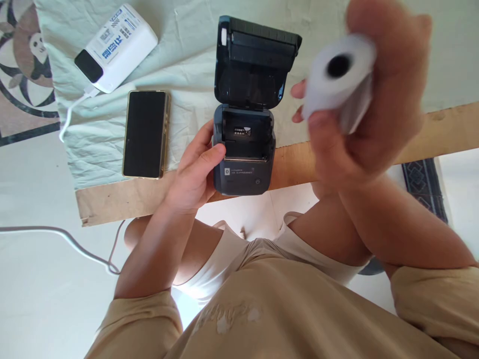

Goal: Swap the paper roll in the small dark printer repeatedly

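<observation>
A dark grey portable printer (243, 172) stands on the table with its lid (254, 60) flipped open and its paper bay bare. My left hand (196, 169) grips the printer's left side, thumb on its front corner. My right hand (374, 99) is raised close to the camera, to the right of the printer, holding a white paper roll (339, 80) with a dark core hole facing me. The roll is blurred.
A black phone (144, 133) lies face up left of the printer. A white power bank (117, 47) with a white cable (71, 112) sits at the back left. A pale green cloth (187, 65) covers the wooden table (112, 199); the floor lies below.
</observation>
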A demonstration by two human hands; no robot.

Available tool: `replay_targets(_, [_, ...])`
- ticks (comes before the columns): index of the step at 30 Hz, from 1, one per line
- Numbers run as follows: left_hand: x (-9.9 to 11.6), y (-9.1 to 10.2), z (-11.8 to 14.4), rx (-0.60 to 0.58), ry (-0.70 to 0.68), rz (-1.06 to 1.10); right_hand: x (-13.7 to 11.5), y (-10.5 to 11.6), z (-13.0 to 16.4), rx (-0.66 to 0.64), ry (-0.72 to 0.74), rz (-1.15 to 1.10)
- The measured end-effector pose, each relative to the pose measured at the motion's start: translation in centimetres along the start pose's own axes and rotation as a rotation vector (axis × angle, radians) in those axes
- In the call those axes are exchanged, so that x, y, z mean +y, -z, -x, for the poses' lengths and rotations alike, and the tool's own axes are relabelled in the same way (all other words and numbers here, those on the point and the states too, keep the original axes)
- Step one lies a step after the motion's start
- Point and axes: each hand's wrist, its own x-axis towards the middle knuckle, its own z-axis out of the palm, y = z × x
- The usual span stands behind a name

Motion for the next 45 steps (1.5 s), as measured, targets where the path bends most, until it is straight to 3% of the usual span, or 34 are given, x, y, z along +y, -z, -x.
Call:
replay_targets(3, [0.0,0.0,-0.1,-0.021,-0.005,0.016,-1.0,-1.3,-0.1,-0.024,0.029,0.096])
replay_targets(7, [0.4,-0.2,0.1,-0.002,0.021,0.025,-0.5,-2.9,-1.8,-0.031,0.093,0.271])
replay_targets(13, [0.7,-0.8,0.3,0.025,0.033,0.047,-0.1,-3.5,-2.6,0.108,0.284,0.576])
replay_targets(16, [0.6,-0.9,0.3,0.042,0.044,0.062,0.0,-3.2,-2.3,0.185,0.402,0.557])
replay_targets(19, [0.6,-0.8,0.3,0.023,0.053,0.069,0.4,-3.1,-2.3,0.175,0.451,0.512])
replay_targets(23, [0.4,-0.6,0.2,0.007,0.034,0.073,0.4,-3.5,-2.6,0.085,0.367,0.469])
replay_targets(27, [0.2,-0.6,0.3,0.02,0.019,0.049,-0.4,-3.7,-2.4,0.141,0.279,0.449])
replay_targets(33, [-0.1,-0.4,0.2,0.003,-0.044,0.067,-1.3,-4.6,-0.5,0.268,0.536,0.409])
replay_targets(37, [-0.8,0.4,-0.1,-0.143,-0.052,0.065,-1.1,-6.0,0.6,0.207,0.653,0.431])
replay_targets(39, [-1.0,0.6,-0.2,-0.14,-0.131,0.068,-0.9,-5.9,0.6,0.161,0.655,0.385])
replay_targets(41, [-1.0,0.7,-0.2,-0.128,-0.123,0.045,-0.6,-5.1,0.2,0.194,0.626,0.288])
replay_targets(45, [-0.4,0.6,0.1,-0.083,-0.021,-0.024,0.3,-2.5,-1.9,0.392,0.325,0.218])
